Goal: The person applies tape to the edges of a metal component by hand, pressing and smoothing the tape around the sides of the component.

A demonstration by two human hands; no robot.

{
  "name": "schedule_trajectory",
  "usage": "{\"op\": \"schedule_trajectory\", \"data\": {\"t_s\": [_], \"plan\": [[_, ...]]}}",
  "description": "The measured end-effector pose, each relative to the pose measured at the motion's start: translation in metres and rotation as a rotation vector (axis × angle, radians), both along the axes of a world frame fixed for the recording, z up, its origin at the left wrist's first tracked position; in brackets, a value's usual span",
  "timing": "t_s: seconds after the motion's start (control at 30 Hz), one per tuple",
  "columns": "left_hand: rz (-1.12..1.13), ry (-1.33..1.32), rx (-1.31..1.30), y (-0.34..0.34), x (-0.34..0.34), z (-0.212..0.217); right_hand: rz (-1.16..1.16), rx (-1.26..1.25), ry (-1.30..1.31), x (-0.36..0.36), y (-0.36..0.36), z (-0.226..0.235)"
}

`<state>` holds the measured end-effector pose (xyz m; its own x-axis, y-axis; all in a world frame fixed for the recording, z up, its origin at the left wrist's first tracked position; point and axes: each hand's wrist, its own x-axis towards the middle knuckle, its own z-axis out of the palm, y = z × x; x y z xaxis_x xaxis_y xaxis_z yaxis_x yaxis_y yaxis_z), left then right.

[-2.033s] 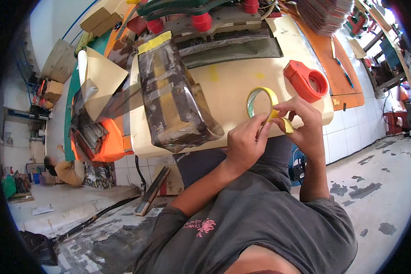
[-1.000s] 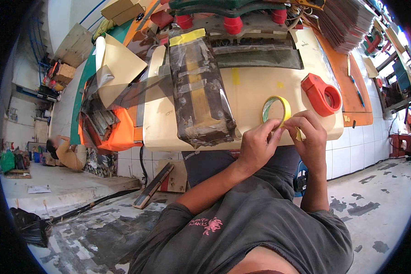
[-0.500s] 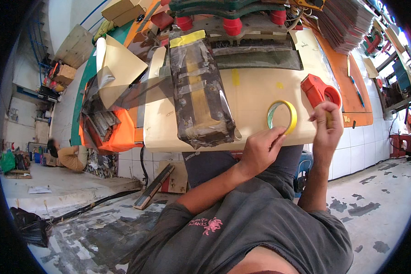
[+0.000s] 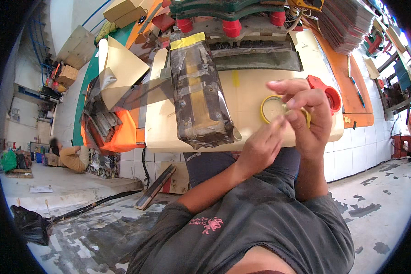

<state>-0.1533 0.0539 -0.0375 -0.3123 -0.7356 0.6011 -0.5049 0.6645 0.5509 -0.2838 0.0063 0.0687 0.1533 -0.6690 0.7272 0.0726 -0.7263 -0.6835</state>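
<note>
Tape roll (image 4: 273,109) beside wrapped bundle (image 4: 200,98).

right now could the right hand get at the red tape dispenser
Probably yes. The right hand is raised just in front of the red dispenser on the table, and nothing lies between them, but its fingers are pinching at the yellow tape roll, so it would have to let go.

Right hand (image 4: 306,114) hides part of yellow tape roll (image 4: 271,108).
</note>
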Motion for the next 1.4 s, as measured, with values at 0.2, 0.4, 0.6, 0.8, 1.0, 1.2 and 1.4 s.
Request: {"op": "schedule_trajectory", "data": {"t_s": [0.2, 0.4, 0.6, 0.8, 1.0, 1.2, 1.4], "plan": [[-0.219, -0.070, -0.397, 0.066, 0.107, 0.059, 0.103, -0.141, 0.088, 0.019, -0.007, 0.008], [0.311, -0.014, -0.461, 0.005, 0.177, 0.102, 0.113, -0.195, 0.191, 0.030, -0.009, 0.010], [0.132, -0.080, -0.407, -0.015, 0.193, 0.101, -0.021, -0.326, 0.302, 0.031, -0.009, 0.025], [-0.002, 0.031, -0.392, -0.028, 0.191, 0.112, -0.096, -0.454, 0.403, 0.034, -0.008, 0.038], [-0.125, 0.121, -0.314, -0.041, 0.193, 0.116, -0.105, -0.449, 0.426, 0.034, -0.008, 0.053], [-0.287, 0.130, -0.261, -0.065, 0.203, 0.131, -0.048, -0.469, 0.502, 0.031, -0.011, 0.058], [-0.446, 0.094, -0.220, -0.095, 0.200, 0.153, -0.038, -0.354, 0.514, 0.029, -0.008, 0.063]]}}
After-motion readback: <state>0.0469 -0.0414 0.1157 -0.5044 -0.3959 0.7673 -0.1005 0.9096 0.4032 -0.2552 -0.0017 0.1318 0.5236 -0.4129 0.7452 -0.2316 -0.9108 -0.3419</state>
